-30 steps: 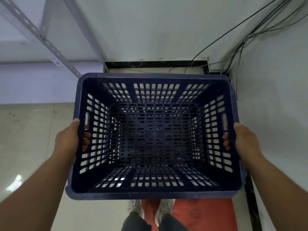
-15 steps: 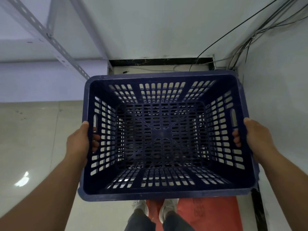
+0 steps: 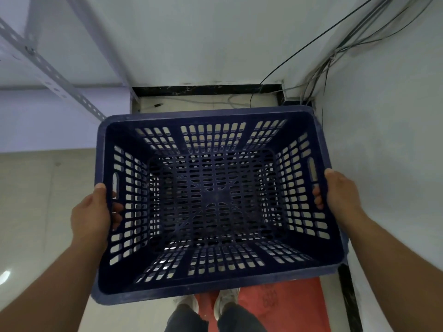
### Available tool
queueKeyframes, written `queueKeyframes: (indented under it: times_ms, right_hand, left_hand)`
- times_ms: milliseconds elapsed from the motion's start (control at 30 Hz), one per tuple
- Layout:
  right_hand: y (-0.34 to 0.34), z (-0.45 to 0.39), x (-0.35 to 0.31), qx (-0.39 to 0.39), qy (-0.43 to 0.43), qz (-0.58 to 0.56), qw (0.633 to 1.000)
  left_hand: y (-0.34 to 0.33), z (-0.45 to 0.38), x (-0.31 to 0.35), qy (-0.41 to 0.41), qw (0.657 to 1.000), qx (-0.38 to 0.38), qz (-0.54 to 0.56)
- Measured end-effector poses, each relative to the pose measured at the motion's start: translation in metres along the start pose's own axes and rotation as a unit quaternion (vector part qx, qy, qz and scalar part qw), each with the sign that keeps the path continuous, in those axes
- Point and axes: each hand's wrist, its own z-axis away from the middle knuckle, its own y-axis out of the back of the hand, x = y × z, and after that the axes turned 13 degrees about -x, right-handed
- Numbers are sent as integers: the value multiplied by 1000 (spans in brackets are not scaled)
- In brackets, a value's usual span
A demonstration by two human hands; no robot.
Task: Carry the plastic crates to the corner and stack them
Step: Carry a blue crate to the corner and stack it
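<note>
An empty dark blue perforated plastic crate fills the middle of the view, held level above the floor. My left hand grips its left wall, fingers hooked through the slots below the handle hole. My right hand grips the right wall the same way. Through the slotted bottom I see dark shapes, too unclear to name. The room corner lies just beyond the crate's far right edge.
A white wall runs close along the right, with cables hanging down into the corner. A slotted metal rack post slants at the upper left. A red mat and my shoes are below the crate. Beige tiled floor extends left.
The crate has sunk lower in view and shifted slightly right toward the corner wall. More floor and skirting shows beyond its far rim. Both hands keep their grip.
</note>
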Motion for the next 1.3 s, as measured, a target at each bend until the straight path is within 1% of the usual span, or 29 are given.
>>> queueKeyframes:
  times_ms: [67,200,333,500,667,767,867,967,1033,1167,1300]
  right_hand:
    - [-1,0,3,7,4,2,1000]
    - [-1,-2,3,19,18,-2,1000]
    - [2,-4,1,17,19,-39,999]
    - [1,-7,-1,6,6,-55,998]
    - [5,-8,-2,-8,4,-43,999]
    - [4,-2,2,-14,18,-30,999]
    - [-1,5,5,-9,36,-5,999]
    - [2,-2,-1,4,23,-19,1000]
    - [1,-5,-5,8,18,-38,999]
    - [-14,-1,-8,-11,16,-63,998]
    - [-25,-2,-15,-11,21,-45,999]
  left_hand:
    - [-2,2,-2,-9,1000,13,-9]
    - [-2,2,0,-10,1000,17,15]
    - [-5,1,3,-19,999,15,20]
    - [-7,0,9,-25,1000,12,15]
    - [-7,1,7,-7,1000,0,25]
    - [-5,3,-3,-5,1000,4,24]
    - [-2,4,-8,-5,1000,0,30]
    - [-3,0,2,1,999,-13,35]
    - [1,-4,13,-5,999,-7,42]
    - [17,-8,20,-18,999,17,31]
    - [24,-11,13,-3,999,23,31]
